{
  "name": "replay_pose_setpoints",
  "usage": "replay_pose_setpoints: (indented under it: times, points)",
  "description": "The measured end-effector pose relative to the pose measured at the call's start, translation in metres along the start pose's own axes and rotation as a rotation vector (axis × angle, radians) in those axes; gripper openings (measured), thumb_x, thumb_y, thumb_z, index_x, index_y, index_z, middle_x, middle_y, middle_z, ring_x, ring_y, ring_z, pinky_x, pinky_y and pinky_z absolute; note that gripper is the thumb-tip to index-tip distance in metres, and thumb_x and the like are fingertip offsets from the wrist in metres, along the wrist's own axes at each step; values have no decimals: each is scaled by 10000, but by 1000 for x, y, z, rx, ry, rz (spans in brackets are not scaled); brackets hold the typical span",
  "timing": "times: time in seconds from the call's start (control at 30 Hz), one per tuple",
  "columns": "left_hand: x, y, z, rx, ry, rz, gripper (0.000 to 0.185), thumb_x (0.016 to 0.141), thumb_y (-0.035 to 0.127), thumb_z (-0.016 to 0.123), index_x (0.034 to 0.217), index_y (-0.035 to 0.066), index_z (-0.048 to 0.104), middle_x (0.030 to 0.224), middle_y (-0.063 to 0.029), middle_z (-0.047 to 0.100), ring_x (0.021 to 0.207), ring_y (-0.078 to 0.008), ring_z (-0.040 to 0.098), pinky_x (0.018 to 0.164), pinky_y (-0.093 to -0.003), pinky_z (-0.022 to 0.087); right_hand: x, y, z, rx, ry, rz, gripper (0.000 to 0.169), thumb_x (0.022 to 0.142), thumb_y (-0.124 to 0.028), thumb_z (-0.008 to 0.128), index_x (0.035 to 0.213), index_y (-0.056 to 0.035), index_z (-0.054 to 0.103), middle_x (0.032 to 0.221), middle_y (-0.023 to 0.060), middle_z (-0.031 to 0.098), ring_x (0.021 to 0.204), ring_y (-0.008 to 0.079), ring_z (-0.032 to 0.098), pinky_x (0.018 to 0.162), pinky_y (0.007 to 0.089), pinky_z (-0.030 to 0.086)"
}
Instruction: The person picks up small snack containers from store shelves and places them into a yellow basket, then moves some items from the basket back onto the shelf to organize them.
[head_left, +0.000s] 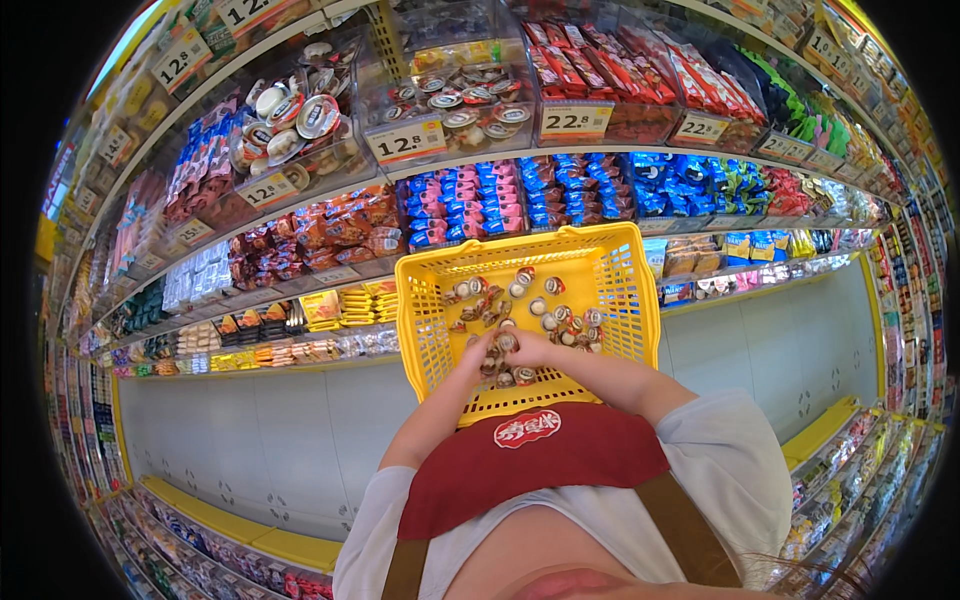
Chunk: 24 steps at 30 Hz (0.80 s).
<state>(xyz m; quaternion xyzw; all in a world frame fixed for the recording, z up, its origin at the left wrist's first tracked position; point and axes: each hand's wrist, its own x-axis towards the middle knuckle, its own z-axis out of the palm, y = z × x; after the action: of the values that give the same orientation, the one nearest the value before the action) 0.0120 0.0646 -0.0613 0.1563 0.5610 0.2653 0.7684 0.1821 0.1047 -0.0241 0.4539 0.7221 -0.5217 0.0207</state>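
A yellow plastic shopping basket (649, 300) stands before me against the shelves. Small round snack cups with clear wrapping lie in it, among them a loose group (574, 326) at the right. Both my hands are inside the basket, close together near its middle. My right hand (529, 346) has its fingers on a snack cup (506, 343). Just beside it, my left hand (477, 351) is at the same bunch of cups, its fingers partly hidden; whether it grips one cannot be seen.
Clear bins of snack cups (480, 112) and red-wrapped snacks (600, 64) line the upper shelf. Blue and pink packets (465, 199) fill the bins below. Price tags (576, 121) hang along the shelf edge. Grey floor (225, 435) shows at the left, and low yellow-edged shelves (247, 525) stand behind.
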Motion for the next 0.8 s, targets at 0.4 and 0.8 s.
replay_pose_setpoints:
  times: [0.4, 0.8]
  points:
    - [-53, 7, -12, -583, -98, 80, 527, 880, 643, 529, 1056, 161, 650, 1024, -64, 669, 950, -241, 638, 791, -471, 534, -40, -66, -13, -350, 66, -381, 406, 890, -271, 616, 1279, -205, 520, 1035, 129, 672, 953, 342, 658, 788, 464, 525]
    - [-69, 5, -11, -723, -119, 12, 289, 933, 288, 618, 1092, 47, 630, 983, -113, 691, 924, -252, 683, 650, -318, 606, -36, -223, -169, -50, 701, -1085, 189, 894, -124, 654, 1078, -83, 670, 973, 78, 585, 833, 193, 606, 738, 321, 496]
